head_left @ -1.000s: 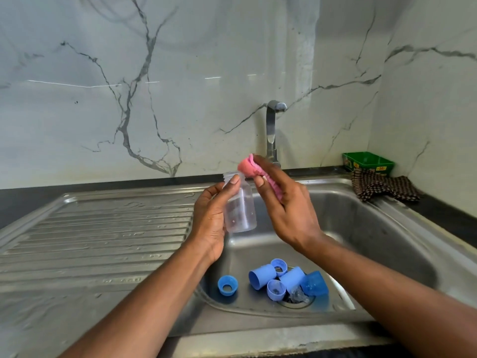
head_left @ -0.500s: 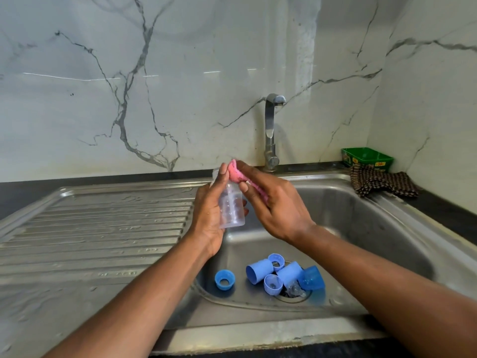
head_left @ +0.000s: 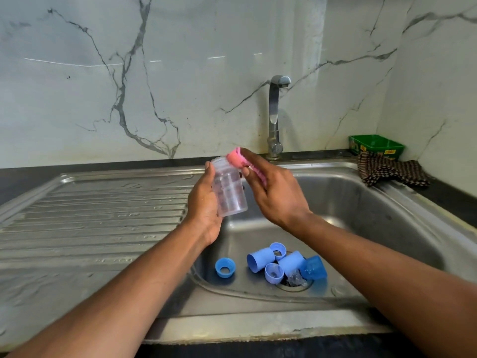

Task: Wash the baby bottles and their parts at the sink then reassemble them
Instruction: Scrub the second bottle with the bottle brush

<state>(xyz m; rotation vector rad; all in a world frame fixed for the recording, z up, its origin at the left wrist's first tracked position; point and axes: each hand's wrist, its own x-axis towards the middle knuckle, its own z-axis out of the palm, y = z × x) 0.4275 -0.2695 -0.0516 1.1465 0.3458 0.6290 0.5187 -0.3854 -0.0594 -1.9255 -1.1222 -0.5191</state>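
Blue bottle parts (head_left: pixel 281 264) crowding the drain (head_left: pixel 294 285).

You have one view only, from the head camera, looking forward and down over the sink (head_left: pixel 374 202) from close in front of it. Its wide angle takes in the marble wall (head_left: pixel 180 73) behind and seemingly bends the edges.

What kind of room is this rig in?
Most likely a home kitchen: a stainless steel sink with a ribbed drainboard, a tap against a marble-look wall, and a checked cloth beside a green tub on the dark counter.
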